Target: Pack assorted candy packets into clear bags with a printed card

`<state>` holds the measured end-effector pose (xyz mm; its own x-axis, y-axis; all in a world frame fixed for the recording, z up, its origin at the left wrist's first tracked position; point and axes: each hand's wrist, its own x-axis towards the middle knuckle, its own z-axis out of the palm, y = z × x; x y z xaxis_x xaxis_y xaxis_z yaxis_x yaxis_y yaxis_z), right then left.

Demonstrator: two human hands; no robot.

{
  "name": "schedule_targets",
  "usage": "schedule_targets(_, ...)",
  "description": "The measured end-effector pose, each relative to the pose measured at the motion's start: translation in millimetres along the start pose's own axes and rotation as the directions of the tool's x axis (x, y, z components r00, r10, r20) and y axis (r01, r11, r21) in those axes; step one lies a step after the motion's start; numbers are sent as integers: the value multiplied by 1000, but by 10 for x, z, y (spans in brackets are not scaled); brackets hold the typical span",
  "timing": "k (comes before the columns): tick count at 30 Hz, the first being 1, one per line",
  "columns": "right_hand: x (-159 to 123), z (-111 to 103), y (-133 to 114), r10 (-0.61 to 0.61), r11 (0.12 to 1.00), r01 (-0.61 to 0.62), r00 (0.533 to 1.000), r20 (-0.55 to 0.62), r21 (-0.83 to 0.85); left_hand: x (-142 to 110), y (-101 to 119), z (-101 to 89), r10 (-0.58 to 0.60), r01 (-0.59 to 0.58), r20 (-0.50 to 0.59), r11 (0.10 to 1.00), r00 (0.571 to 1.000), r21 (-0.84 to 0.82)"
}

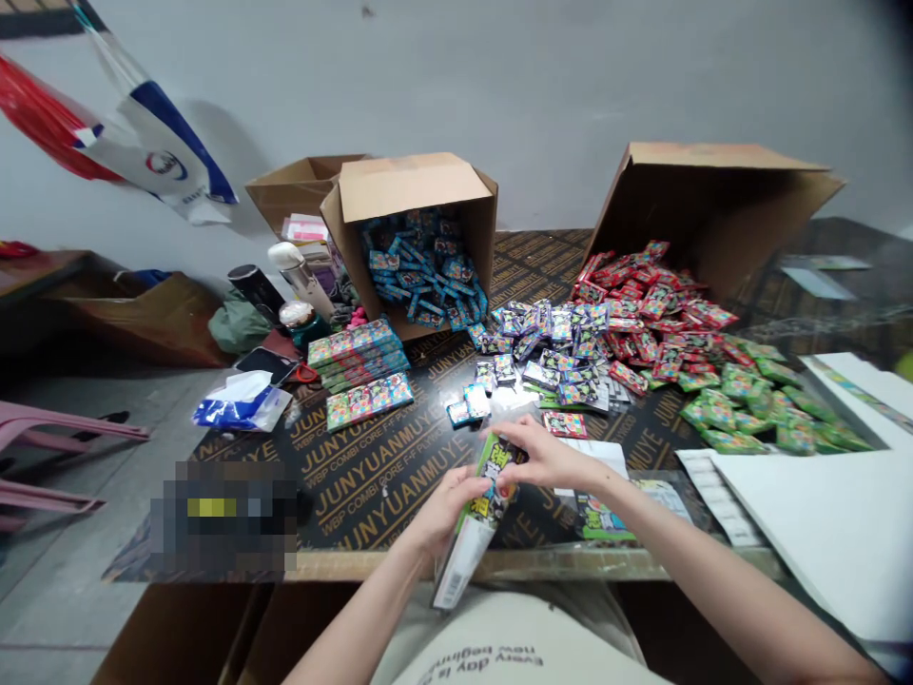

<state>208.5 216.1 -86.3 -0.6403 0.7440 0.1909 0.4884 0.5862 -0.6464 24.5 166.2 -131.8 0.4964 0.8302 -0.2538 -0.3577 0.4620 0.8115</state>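
A flat, narrow package (467,557) with a green and black printed top and a white lower part bearing a barcode is tilted in front of my body, over the table's front edge. My left hand (451,509) grips its left side, thumb across the printed face. From the right, my right hand (538,459) closes on the upper part, thumb on the front and fingers around the top edge. Just beyond lie small blue packets (460,414) and a heap of purple and black packets (563,338).
Blue packets fill a tipped carton (420,190); red packets (652,300) spill from another carton (728,157). Green packets (785,414) lie at right beside white sheets (806,504). Stacked printed packs (360,352), bottles (303,276) and a tissue pack (242,404) stand left.
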Motion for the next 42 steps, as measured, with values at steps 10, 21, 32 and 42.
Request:
schedule_targets(10, -27, 340, 119, 339, 703, -181, 936, -100, 688, 19, 60, -45, 182, -139, -139, 952, 974, 272)
schedule_targets(21, -169, 453, 139, 323, 542, -271, 941, 101, 796, 272, 59, -182, 399, -225, -248, 822, 883, 523)
schedule_targets(32, -140, 356, 251, 542, 583, -92, 784, -302, 807, 309, -159, -72, 297, -267, -114, 937, 948, 225)
schedule_targets(42, -63, 436, -43, 667, 370, 47, 682, -300, 928, 275, 44, 78, 213, -239, -312, 970, 926, -48)
